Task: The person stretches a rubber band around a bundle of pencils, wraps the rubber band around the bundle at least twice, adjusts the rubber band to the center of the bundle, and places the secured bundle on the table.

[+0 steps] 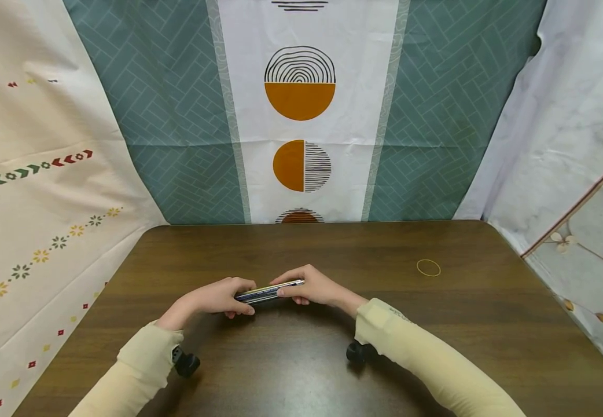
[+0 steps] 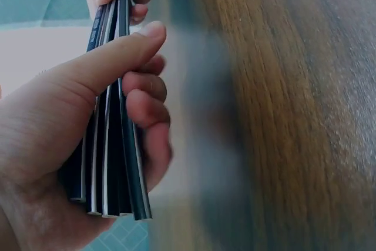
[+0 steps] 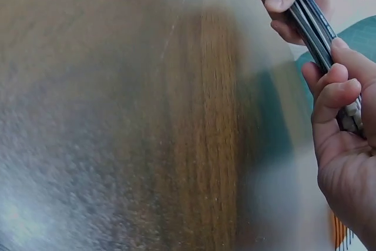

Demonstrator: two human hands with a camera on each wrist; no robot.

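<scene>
A bundle of dark pencils [image 1: 265, 293] with silvery stripes is held above the middle of the table, lying nearly level between both hands. My left hand [image 1: 219, 296] grips its left end, the thumb across the top and the fingers curled underneath. On the other end, my right hand [image 1: 316, 286] pinches the pencils between thumb and fingers. In the left wrist view the pencils [image 2: 107, 145] fan slightly apart at their flat ends. The right wrist view has the pencils [image 3: 314, 30] running between the two hands, with their far ends partly hidden by the right palm.
A thin yellow rubber band [image 1: 429, 275] lies on the brown wooden table [image 1: 333, 249] to the right of the hands. Patterned cloths [image 1: 301, 130] hang behind the table and along both sides.
</scene>
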